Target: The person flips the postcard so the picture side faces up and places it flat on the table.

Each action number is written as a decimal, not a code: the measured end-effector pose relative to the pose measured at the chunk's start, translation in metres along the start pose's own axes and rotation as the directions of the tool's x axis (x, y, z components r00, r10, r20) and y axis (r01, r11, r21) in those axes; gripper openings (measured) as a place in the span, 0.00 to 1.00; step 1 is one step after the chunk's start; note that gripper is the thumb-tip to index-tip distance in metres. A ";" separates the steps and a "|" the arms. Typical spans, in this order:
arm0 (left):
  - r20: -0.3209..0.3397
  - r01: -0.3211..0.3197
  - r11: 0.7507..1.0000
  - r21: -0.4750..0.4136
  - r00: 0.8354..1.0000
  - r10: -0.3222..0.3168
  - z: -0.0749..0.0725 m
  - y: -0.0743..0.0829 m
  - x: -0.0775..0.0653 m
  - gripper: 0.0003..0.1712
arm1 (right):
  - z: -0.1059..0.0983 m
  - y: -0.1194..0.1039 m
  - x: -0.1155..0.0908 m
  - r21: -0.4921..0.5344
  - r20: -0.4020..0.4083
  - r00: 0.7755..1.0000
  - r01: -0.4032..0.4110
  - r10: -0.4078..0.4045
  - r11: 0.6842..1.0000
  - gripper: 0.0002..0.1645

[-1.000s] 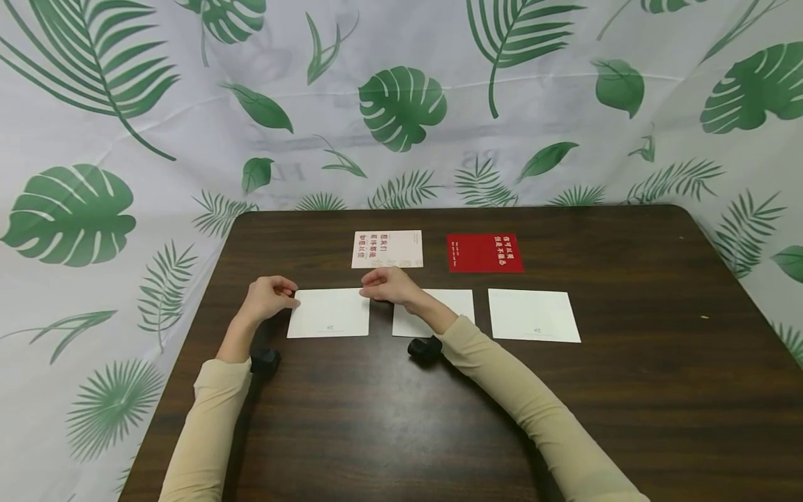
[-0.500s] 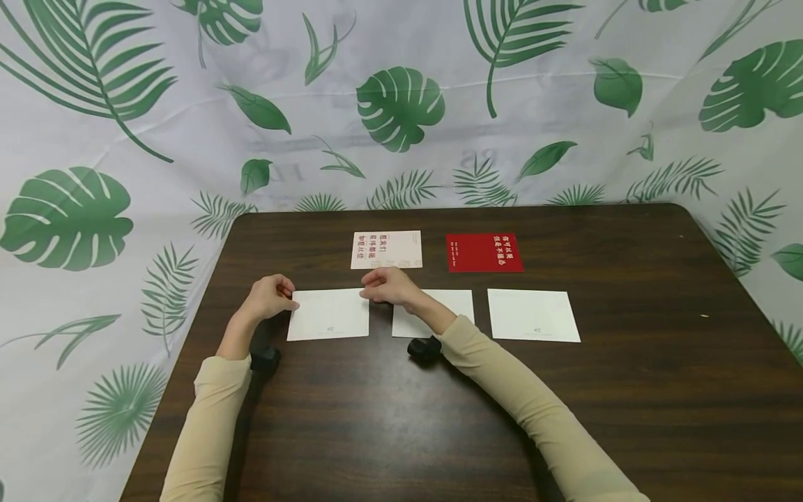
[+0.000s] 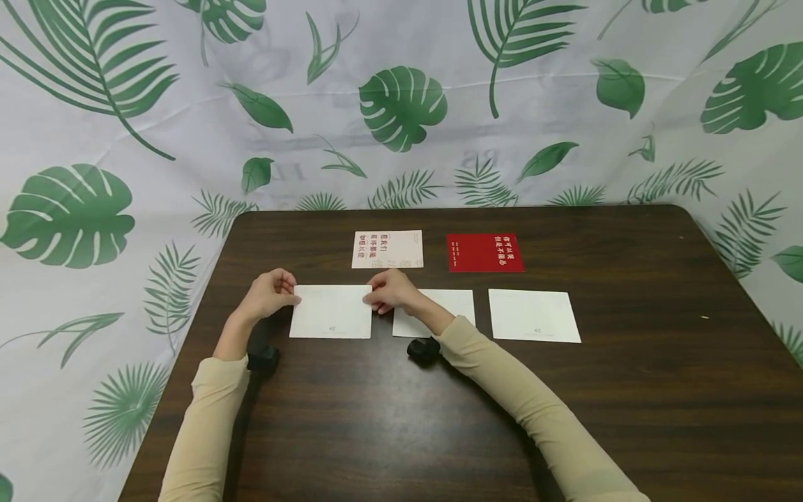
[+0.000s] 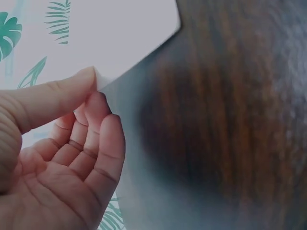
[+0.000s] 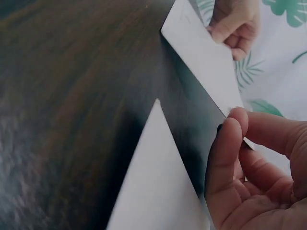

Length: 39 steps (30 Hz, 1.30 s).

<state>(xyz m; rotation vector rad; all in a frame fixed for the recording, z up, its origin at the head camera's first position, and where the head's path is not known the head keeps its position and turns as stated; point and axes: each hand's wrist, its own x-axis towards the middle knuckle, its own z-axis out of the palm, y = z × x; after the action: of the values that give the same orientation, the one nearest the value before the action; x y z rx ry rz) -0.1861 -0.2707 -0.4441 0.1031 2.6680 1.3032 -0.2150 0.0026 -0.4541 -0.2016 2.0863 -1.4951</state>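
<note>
A white card (image 3: 331,312) with a tiny mark near its lower edge is held at both upper corners, its far edge tipped up a little from the table. My left hand (image 3: 268,296) pinches the left corner; in the left wrist view the thumb (image 4: 62,98) lies on top of the card (image 4: 120,33) with fingertips under it. At the right corner my right hand (image 3: 392,289) pinches too, thumb over fingers in the right wrist view. Under my right wrist lies a second white card (image 3: 454,303), partly covered by the hand and forearm.
A third white card (image 3: 534,315) lies to the right on the dark wooden table (image 3: 401,425). Behind the row sit a pale card with red lettering (image 3: 387,247) and a red card (image 3: 484,252). A leaf-print cloth (image 3: 414,181) hangs past the far edge.
My right hand has gone from touching the card's corner to pinching it. The card's far edge has risen slightly and the card has shifted a little to the right.
</note>
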 end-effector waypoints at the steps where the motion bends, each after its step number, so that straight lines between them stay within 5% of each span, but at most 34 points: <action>1: -0.007 -0.003 1.000 -0.012 1.000 0.003 0.000 0.001 0.000 0.15 | 0.000 0.000 0.000 0.014 -0.005 1.000 0.001 -0.001 1.000 0.10; 9: -0.056 0.009 0.986 -0.166 0.998 -0.018 -0.006 0.009 -0.005 0.14 | 0.001 -0.009 -0.001 0.175 -0.038 0.998 0.047 -0.041 0.983 0.13; 19: -0.146 -0.101 0.912 -0.396 0.988 0.046 -0.009 0.017 -0.011 0.11 | -0.004 -0.017 -0.011 0.271 -0.041 0.994 0.107 -0.099 0.957 0.13; 31: -0.145 -0.139 0.895 -0.424 0.986 0.085 -0.009 0.019 -0.025 0.10 | -0.013 -0.014 -0.023 0.146 0.018 0.976 0.212 -0.217 0.966 0.14; 39: -0.079 -0.162 0.824 -0.543 0.987 0.142 -0.010 0.009 -0.032 0.06 | -0.013 -0.012 -0.029 0.049 0.150 0.957 0.243 -0.248 0.969 0.15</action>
<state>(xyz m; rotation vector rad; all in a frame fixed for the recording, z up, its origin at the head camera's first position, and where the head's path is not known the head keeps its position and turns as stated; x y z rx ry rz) -0.1562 -0.2773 -0.4269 0.2206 2.2300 2.0845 -0.1997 0.0214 -0.4299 -0.5668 1.9686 -1.5955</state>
